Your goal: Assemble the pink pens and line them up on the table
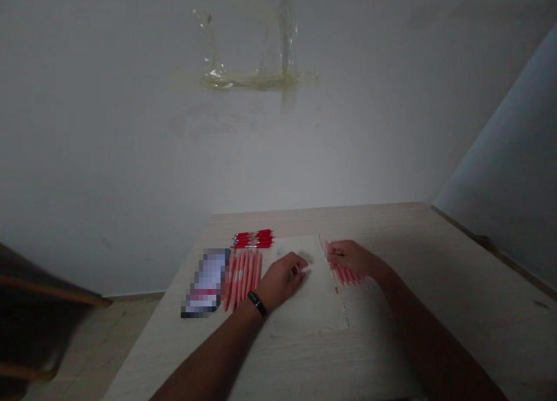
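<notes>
My left hand, with a dark band on its wrist, hovers over a pale sheet. Its fingers are curled but apart, with nothing visible between them. At the sheet's right edge, my right hand has its fingers closed at the upper ends of a row of slim pink pens. It appears to grip a pen there, though the hand hides part of the row. More pink pens lie side by side left of the sheet. Above them is a stack of red pens.
A phone-like device, its screen blurred out, lies at the left of the wooden table. Behind stands a pale wall with clear tape on it. A dark piece of furniture stands at lower left.
</notes>
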The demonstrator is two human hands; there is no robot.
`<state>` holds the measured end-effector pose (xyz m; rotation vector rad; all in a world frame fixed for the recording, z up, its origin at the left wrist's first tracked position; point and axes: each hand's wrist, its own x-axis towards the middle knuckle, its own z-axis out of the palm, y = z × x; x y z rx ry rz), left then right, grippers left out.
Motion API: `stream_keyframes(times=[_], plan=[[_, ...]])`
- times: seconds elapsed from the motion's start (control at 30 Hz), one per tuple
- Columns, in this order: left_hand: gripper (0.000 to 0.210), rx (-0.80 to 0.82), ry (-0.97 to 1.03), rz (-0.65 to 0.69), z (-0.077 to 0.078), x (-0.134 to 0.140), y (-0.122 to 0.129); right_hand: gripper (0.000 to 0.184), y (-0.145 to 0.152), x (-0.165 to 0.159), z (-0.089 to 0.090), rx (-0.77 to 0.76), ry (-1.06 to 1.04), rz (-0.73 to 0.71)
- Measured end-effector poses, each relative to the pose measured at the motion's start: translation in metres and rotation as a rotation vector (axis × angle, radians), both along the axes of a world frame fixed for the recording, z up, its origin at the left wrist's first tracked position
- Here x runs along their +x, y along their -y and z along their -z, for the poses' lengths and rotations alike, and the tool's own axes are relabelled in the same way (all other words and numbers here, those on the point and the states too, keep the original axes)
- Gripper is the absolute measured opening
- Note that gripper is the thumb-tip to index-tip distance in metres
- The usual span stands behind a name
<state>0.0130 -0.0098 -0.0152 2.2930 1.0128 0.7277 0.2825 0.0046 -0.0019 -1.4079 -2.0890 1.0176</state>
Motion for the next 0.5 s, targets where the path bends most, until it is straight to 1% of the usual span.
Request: stream_keyframes(times=[0.23, 0.4, 0.5], plan=[[0.019, 0.029, -0.015, 0.038, -0.0006, -0.0014, -0.0006, 0.024, -0.0029, 0.0026, 0.0045, -0.03, 0.001, -0.004], [0.018, 0.071, -0.03, 0.071, -0.0024, -0.0014, -0.0003, 0.024, -0.0027, 0.0014, 0.0022, 0.011, 0.029, -0.003], [0.019, 0.084, -0.039, 0.085, -0.0026, -0.0013, 0.0, 0.026, -0.002, 0.0035, -0.0023, 0.074, 0.062, -0.007]])
